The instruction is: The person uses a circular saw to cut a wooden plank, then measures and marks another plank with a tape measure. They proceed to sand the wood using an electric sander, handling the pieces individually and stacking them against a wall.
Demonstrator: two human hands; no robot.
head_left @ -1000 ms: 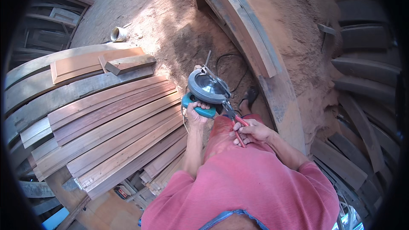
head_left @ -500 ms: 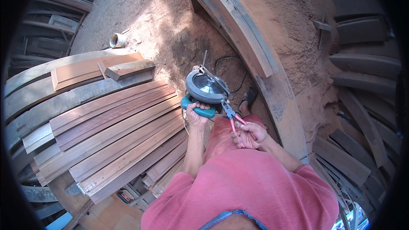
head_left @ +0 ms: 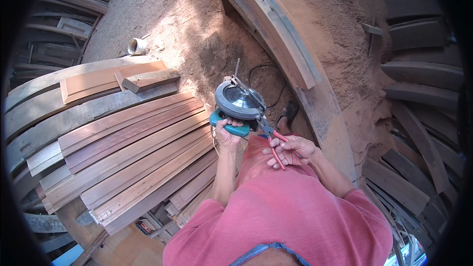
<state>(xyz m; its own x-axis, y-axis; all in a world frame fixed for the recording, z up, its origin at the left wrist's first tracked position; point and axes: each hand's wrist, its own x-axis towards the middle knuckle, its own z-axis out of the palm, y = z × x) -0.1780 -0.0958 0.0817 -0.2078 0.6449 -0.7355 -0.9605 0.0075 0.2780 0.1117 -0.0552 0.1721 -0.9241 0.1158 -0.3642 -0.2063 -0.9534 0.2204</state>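
A circular saw (head_left: 242, 99) with a round grey guard, a shiny blade and a teal handle is held up in front of me. My left hand (head_left: 228, 130) wraps round its teal handle from below. In my right hand (head_left: 295, 150) are red-handled pliers (head_left: 277, 151), their handles spread apart and my fingers loosely round them. The jaws of the pliers meet the saw at the near right edge of its guard; what exactly they grip there is too small to tell. A thin rod (head_left: 237, 67) sticks up from the far side of the saw.
Planks (head_left: 133, 152) lie stacked side by side at the left, with a short wood block (head_left: 150, 80) on top. A curved-looking long beam (head_left: 276, 24) runs past on the right. A white can (head_left: 136, 46) lies on the sandy ground. A dark cable (head_left: 252, 71) trails behind the saw.
The fingers of my right hand have loosened and the pliers' handles have spread wider. My left hand and the saw have stayed almost still.
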